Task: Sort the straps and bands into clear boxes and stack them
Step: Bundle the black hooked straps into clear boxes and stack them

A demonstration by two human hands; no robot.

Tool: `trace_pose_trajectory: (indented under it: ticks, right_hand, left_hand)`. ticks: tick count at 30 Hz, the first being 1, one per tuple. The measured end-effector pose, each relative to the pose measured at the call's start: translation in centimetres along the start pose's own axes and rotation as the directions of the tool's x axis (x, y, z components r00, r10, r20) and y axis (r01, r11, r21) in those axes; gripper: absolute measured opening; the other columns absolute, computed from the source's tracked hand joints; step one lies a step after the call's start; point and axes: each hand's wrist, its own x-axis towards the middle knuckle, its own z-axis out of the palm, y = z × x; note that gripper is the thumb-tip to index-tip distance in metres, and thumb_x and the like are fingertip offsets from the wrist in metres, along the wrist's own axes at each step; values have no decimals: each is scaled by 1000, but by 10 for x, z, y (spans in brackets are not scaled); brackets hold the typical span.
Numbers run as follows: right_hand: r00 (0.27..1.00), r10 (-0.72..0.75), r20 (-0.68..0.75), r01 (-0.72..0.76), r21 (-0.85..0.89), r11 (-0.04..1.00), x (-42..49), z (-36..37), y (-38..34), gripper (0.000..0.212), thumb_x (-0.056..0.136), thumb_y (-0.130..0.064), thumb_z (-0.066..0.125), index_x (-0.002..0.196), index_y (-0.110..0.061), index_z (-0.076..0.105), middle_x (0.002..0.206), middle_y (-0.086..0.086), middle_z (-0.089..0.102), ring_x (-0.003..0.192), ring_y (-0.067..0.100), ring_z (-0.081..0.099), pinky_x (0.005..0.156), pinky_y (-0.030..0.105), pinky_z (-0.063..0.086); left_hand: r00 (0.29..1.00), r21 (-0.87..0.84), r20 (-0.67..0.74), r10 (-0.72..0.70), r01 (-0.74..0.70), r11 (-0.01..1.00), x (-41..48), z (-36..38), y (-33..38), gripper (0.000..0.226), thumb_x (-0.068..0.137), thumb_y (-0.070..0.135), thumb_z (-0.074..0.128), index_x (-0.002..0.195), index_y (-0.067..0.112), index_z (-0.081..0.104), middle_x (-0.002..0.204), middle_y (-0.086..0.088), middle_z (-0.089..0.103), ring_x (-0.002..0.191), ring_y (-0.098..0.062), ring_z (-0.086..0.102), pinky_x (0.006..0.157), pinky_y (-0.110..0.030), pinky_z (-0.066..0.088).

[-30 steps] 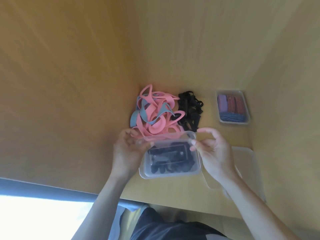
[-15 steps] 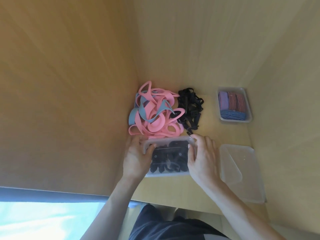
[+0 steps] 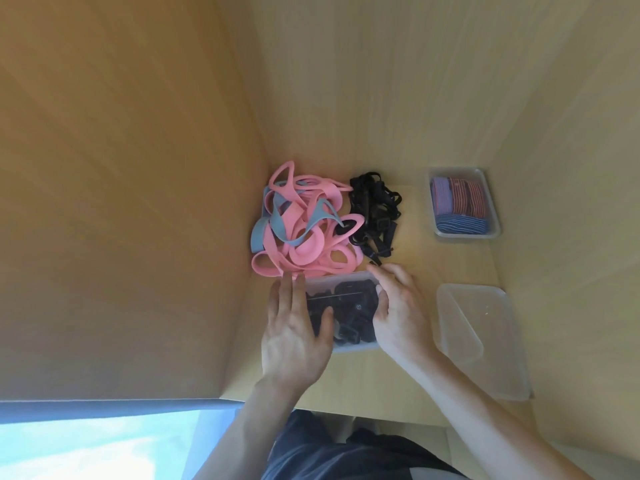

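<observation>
A clear box with a lid (image 3: 349, 306) holds black straps and sits on the wooden surface between my hands. My left hand (image 3: 294, 327) lies flat on its left part, fingers straight, thumb over the lid. My right hand (image 3: 398, 306) presses on its right side with fingers spread. Behind the box lies a heap of pink and blue bands (image 3: 301, 226), and next to that a tangle of loose black straps (image 3: 375, 213). A second clear box (image 3: 462, 204) at the far right holds striped blue and red bands.
An empty clear box with a loose lid (image 3: 481, 337) stands to the right of my right hand. Wooden walls close in on the left, back and right. The front edge of the surface runs just below my wrists.
The lid, held raised over the box a second ago, now lies on it. Both hands have gone from pinching the lid's edges to pressing flat on the box.
</observation>
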Motion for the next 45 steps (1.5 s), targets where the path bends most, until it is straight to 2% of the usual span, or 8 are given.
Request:
trace_pose_trajectory:
  ticks: [6, 10, 14, 19, 33, 37, 40, 45]
  right_hand:
    - [999, 30, -46, -27, 63, 998, 1, 4, 1, 52, 91, 15, 46, 132, -11, 65, 119, -2, 60, 101, 26, 56, 89, 44, 53]
    - [994, 77, -83, -62, 163, 985, 3, 6, 3, 49, 93, 16, 43, 127, -9, 68, 117, -1, 61, 107, 27, 60, 93, 43, 53]
    - [985, 129, -111, -95, 265, 959, 4, 9, 0, 51, 92, 20, 40, 123, -8, 69, 116, 1, 61, 111, 24, 61, 97, 23, 49]
    - [984, 173, -52, -145, 342, 929, 5, 7, -1, 49, 96, 18, 39, 124, -9, 68, 122, 3, 60, 118, 22, 58, 102, 30, 48]
    - [998, 63, -7, -61, 135, 989, 3, 1, 1, 48, 94, 13, 44, 130, -9, 64, 125, -5, 60, 119, 16, 55, 100, 12, 40]
    - [999, 31, 27, -33, 82, 996, 3, -1, 0, 48, 93, 11, 46, 133, -9, 63, 129, -1, 61, 118, 17, 54, 103, 29, 47]
    - [988, -101, 118, 114, -110, 987, 4, -4, -4, 48, 93, 1, 47, 138, -7, 58, 138, 2, 58, 125, 24, 52, 109, 37, 44]
    - [911, -137, 388, 255, -271, 928, 10, -6, -6, 58, 102, -36, 23, 156, -19, 35, 164, -5, 29, 153, 16, 18, 125, 39, 16]
  left_hand:
    - [999, 170, -8, 45, -43, 984, 0, 10, -2, 72, 98, 53, 29, 159, 16, 19, 165, -8, 24, 153, -28, 20, 119, -49, 34]
    - [1000, 188, -12, 29, -26, 982, -1, 12, 0, 71, 97, 51, 34, 156, 14, 24, 161, -9, 33, 150, -29, 27, 108, -48, 45]
    - [1000, 181, -8, 13, -11, 983, -1, 12, 2, 70, 96, 49, 37, 155, 14, 27, 159, -8, 36, 149, -29, 29, 102, -46, 51]
    - [999, 164, -30, 28, -23, 986, -3, 12, 3, 69, 92, 44, 43, 153, 12, 34, 156, -9, 41, 146, -30, 34, 89, -45, 57]
    - [996, 29, -1, 91, -91, 995, -3, -4, 1, 65, 95, 46, 37, 150, 12, 37, 151, -5, 42, 143, -25, 33, 108, -44, 47]
    - [992, 30, -20, 125, -125, 992, -5, 1, -3, 65, 97, 42, 39, 152, 7, 35, 152, -12, 42, 142, -32, 35, 115, -48, 38]
    - [989, 65, 4, 148, -148, 987, -6, 2, -5, 70, 98, 44, 36, 159, 12, 24, 163, -10, 29, 151, -32, 22, 122, -44, 27]
    - [985, 176, 45, 165, -170, 970, -3, 5, -6, 69, 99, 49, 33, 160, 17, 23, 167, -6, 17, 154, -31, 14, 122, -45, 23]
